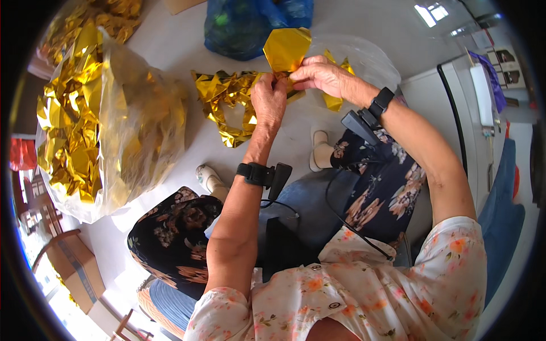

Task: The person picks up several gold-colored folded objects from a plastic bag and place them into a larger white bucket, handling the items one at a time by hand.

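Note:
In front of me, my left hand (268, 96) pinches folded gold foil between thumb and fingers. A crumpled loop of joined gold foil pieces (232, 96) spreads out to the left of that hand. My right hand (320, 76), close beside it, grips the lower edge of a flat, smooth gold foil piece (288, 49) with clipped corners, which stands up above both hands. Where the fingertips meet, the join between the foils is partly hidden. More folded gold foil (333, 102) shows beneath and behind my right hand.
A large clear plastic bag (145, 115) full of folded gold foil stands at left, with another foil heap (115, 19) behind it. A blue plastic bag (234, 32) sits ahead. Clear plastic film (367, 55) lies at right, near a white cabinet (431, 93). A cardboard box (74, 273) is lower left.

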`<state>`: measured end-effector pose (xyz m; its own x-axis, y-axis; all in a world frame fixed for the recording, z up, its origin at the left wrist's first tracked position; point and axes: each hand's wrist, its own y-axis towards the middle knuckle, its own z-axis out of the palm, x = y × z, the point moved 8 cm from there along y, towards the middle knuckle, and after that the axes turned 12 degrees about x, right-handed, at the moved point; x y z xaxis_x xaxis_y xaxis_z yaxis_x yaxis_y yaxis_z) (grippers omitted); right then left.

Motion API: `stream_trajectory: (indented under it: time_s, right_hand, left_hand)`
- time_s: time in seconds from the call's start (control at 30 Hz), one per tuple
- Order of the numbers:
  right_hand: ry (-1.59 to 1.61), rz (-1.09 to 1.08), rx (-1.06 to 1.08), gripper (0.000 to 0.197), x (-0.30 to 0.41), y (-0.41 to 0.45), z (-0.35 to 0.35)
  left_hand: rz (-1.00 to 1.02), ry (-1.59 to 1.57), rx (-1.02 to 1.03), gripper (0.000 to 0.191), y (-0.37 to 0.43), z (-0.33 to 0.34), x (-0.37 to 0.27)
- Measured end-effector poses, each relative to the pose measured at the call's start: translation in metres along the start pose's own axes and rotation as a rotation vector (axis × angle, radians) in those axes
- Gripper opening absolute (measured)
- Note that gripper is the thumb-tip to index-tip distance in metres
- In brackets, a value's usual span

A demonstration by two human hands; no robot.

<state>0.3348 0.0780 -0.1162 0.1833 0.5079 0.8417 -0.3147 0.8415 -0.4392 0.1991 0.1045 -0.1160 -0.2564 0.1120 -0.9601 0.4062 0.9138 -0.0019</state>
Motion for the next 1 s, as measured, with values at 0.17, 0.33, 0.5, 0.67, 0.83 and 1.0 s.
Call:
stream_trajectory:
  time_s: [0.17, 0.33, 0.5, 0.67, 0.83, 1.0]
  right_hand:
    - [-0.038, -0.04, -0.075, 0.031, 0.021, -0.038, -0.029]
    - [-0.012, -0.056, -0.204, 0.028, 0.019, -0.067, -0.075]
    - [0.208, 0.06, -0.18, 0.028, -0.017, -0.081, -0.123]
    - [0.306, 0.221, -0.226, 0.03, -0.062, -0.092, -0.178]
    - [0.361, 0.376, -0.207, 0.035, -0.101, -0.103, -0.215]
    - [-0.27, 0.176, -0.782, 0.049, -0.084, -0.147, -0.263]
  left_hand:
    - [0.065, 0.122, 0.109, 0.023, 0.014, 0.04, -0.038]
    - [-0.036, 0.104, 0.278, 0.028, 0.032, 0.086, -0.042]
    - [-0.03, -0.01, 0.312, 0.035, 0.043, 0.1, -0.017]
    - [-0.155, -0.018, 0.263, 0.03, 0.044, 0.099, 0.022]
    - [-0.101, 0.078, 0.172, 0.027, 0.054, 0.094, 0.052]
    - [-0.096, 0.606, -0.007, 0.062, 0.056, 0.087, 0.064]
